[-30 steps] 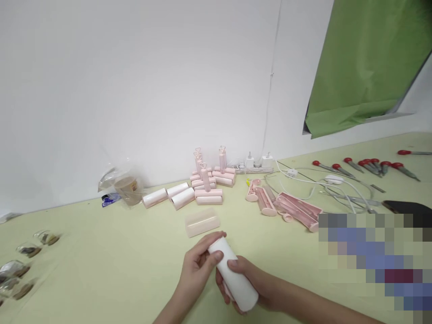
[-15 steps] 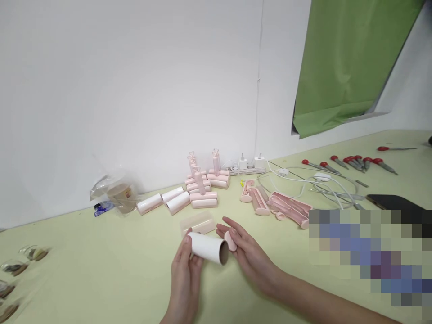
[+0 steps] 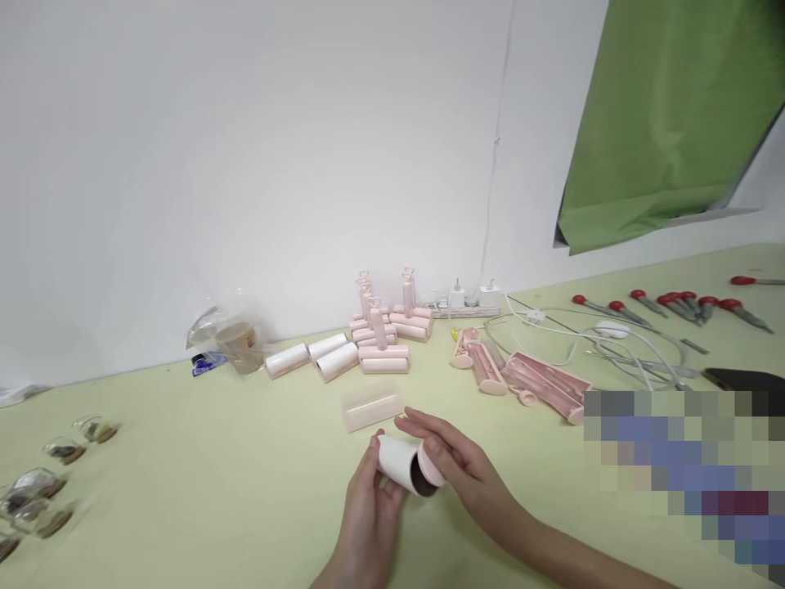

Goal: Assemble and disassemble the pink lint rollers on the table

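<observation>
1. At the lower centre of the frame, the left hand [image 3: 375,503] grips a white tube [image 3: 396,460], its open end facing lower right.
2. The right hand [image 3: 461,460], right of the tube, holds a pink cap [image 3: 432,466] against that opening, partly covering it.

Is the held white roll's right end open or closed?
Open, at least partly: the white roll shows a dark hollow beside the pink disc.

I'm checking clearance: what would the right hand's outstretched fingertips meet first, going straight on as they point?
Probably the translucent sleeve, just beyond the right hand; depth is unclear, so the hand might pass above.
</observation>
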### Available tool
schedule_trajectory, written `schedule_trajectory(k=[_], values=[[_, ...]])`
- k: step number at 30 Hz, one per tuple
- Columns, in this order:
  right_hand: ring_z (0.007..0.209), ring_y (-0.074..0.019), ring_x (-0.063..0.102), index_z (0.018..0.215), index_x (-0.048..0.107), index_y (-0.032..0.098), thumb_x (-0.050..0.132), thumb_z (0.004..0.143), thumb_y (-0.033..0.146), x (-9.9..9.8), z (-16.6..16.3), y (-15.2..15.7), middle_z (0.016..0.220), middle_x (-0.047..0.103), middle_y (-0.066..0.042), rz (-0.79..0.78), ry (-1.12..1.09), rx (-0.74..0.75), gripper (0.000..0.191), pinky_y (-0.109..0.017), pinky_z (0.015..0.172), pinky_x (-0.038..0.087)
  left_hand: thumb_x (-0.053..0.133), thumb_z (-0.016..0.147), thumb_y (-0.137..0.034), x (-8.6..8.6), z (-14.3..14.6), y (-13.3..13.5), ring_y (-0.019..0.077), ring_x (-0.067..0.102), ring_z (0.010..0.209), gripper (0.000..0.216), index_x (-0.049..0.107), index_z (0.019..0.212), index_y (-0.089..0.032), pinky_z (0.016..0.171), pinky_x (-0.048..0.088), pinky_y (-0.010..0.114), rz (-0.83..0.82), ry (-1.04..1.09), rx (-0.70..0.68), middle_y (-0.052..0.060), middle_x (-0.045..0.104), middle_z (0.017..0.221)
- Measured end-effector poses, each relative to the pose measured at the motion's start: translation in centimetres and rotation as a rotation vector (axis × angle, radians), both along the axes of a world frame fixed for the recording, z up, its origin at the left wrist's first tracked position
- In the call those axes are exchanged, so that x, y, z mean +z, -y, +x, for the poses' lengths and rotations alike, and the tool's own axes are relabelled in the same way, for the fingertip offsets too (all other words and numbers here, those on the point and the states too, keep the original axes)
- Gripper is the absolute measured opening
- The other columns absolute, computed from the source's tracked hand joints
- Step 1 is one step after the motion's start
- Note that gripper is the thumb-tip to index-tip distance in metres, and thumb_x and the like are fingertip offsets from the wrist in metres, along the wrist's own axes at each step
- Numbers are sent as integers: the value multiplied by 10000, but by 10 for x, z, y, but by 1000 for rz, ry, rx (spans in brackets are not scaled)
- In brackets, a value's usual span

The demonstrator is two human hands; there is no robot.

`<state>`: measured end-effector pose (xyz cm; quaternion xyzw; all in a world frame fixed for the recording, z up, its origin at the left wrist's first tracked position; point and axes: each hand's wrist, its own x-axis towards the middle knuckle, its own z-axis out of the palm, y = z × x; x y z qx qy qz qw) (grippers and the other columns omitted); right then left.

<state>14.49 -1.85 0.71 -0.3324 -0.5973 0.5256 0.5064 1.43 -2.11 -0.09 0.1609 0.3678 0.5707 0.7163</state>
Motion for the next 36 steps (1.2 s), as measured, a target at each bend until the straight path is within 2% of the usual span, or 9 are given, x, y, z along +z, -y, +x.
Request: schedule_trajectory(k=[8, 12, 15, 19, 23, 26, 29, 32, 36], values=[[1170, -192, 396, 1145, 522, 316, 421, 860, 245, -11, 6, -3, 1204, 529, -10, 485, 304, -160, 311, -386, 989, 299, 539, 787, -282, 3, 1, -1, 227, 514, 1025, 249, 586, 946, -96, 831, 475, 303, 31, -27, -49, 124, 583, 1038], [1148, -202, 419, 1203, 462, 308, 412, 863, 282, -11, 3, -2, 1302, 411, -36, 372, 237, -138, 345, -348, 922, 382, 551, 779, -275, 4, -1, -1, 199, 544, 964, 229, 589, 942, -119, 808, 480, 282, 62, -18, -67, 101, 598, 1002], [1067, -193, 487, 1202, 464, 295, 427, 856, 301, -7, 0, 0, 1206, 502, -46, 308, 182, -116, 348, -324, 871, 418, 562, 769, -255, 5, -3, -2, 180, 578, 882, 190, 597, 911, -134, 759, 495, 257, 77, -33, -68, 72, 621, 916], [1006, -194, 513, 1152, 514, 308, 474, 832, 287, -2, -3, 3, 1057, 610, -40, 620, 426, -85, 323, -353, 884, 370, 515, 794, -277, 5, 2, -5, 177, 614, 760, 197, 604, 840, -107, 643, 519, 240, -32, 71, -165, 72, 633, 780], [1091, -211, 453, 1212, 434, 347, 527, 786, 391, 8, -3, -2, 1241, 490, -50, 818, 695, -29, 438, -393, 960, 249, 398, 847, -272, 9, 12, -11, 142, 615, 586, 207, 562, 834, -146, 495, 509, 216, -150, 160, -129, 43, 616, 686], [1088, -200, 450, 1262, 368, 284, 482, 804, 410, 25, 14, -26, 1286, 429, -65, 710, 776, -147, 489, -343, 920, 321, 389, 848, -270, 14, 11, -16, 82, 522, 398, 170, 508, 815, -152, 358, 444, 174, -179, 125, -44, 2, 564, 603], [998, -143, 496, 1193, 437, 230, 339, 886, 271, 44, 46, -68, 1158, 519, -45, 332, 1167, -415, 325, -276, 868, 376, 419, 831, -300, 17, 2, -18, 60, 461, 355, 157, 472, 835, -152, 292, 393, 160, -151, 78, -73, -6, 545, 619], [987, -210, 501, 975, 577, 139, 481, 831, 235, 51, 78, -109, 1025, 572, -82, 132, 1383, -439, 198, -389, 867, 376, 427, 822, -296, 17, -5, -19, 61, 452, 365, 142, 460, 860, -164, 284, 381, 160, -82, 64, -78, -1, 545, 647], [900, -178, 549, 1079, 498, 151, 483, 842, 280, 41, 92, -135, 1081, 531, -64, -57, 1553, -381, 270, -383, 755, 462, 473, 794, -302, 15, -5, -19, 64, 457, 372, 157, 472, 862, -161, 287, 385, 168, -14, 56, -62, 4, 550, 671]])
